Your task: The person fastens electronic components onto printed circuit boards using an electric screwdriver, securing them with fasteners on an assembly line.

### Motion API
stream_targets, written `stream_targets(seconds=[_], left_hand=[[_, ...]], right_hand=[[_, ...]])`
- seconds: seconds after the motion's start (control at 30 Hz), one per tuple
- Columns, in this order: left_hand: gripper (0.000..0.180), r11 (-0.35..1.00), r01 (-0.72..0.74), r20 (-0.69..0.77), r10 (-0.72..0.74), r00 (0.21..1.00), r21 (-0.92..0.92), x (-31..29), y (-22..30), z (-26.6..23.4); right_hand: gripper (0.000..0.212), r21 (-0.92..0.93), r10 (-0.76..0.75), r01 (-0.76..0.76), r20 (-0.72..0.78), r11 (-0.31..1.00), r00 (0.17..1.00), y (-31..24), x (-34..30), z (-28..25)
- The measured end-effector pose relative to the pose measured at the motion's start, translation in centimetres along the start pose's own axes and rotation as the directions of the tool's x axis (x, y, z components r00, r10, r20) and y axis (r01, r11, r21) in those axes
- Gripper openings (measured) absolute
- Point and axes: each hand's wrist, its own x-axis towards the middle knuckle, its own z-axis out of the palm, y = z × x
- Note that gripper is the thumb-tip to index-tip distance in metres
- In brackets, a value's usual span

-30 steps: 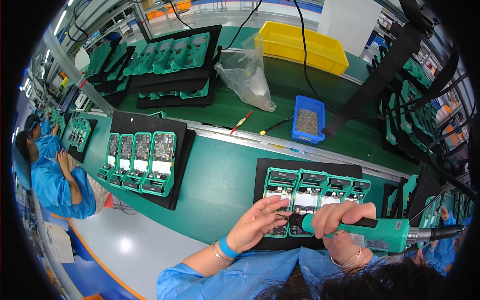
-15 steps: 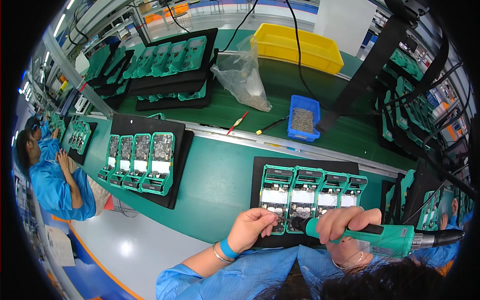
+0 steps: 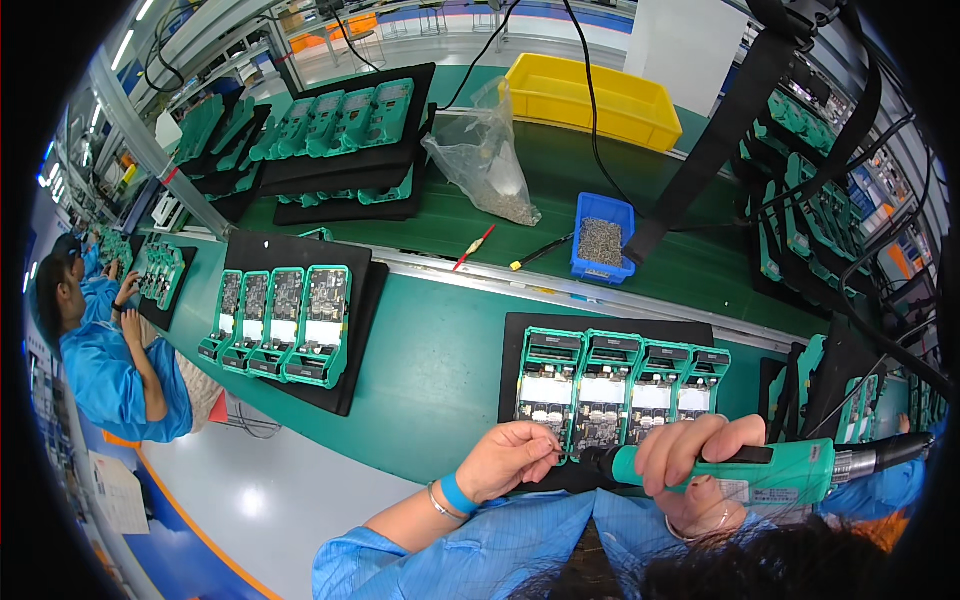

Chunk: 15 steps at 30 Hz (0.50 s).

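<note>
Skirting pale floor runs green benchtop — right hand clamping driver, left hand pinched.

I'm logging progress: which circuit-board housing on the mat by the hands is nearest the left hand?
The leftmost green housing: the left hand is at its lower end; the other three housings lie farther right.

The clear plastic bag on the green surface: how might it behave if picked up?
The bag would probably sag and fold, since it looks thin and crumpled. It would likely hang heaviest at the end where small grey pieces lie gathered. Those loose-looking pieces might shift if pushed; I can't tell whether the bag is sealed.
</note>
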Motion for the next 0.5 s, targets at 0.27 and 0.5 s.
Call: stream_targets(seconds=[0.27,0.5], left_hand=[[0.013,1.0,-0.002,0.023,0.002,1.0,0.006,-0.04,-0.03,-0.6],[0.019,0.996,0.059,0.127,-0.066,0.99,0.064,0.15,0.21,-0.95]], right_hand=[[0.025,0.01,-0.012,0.012,0.002,1.0,1.0,0.29,0.18,0.09],[0.025,0.02,0.046,-0.046,0.01,0.999,0.999,0.62,0.62,0.01]])
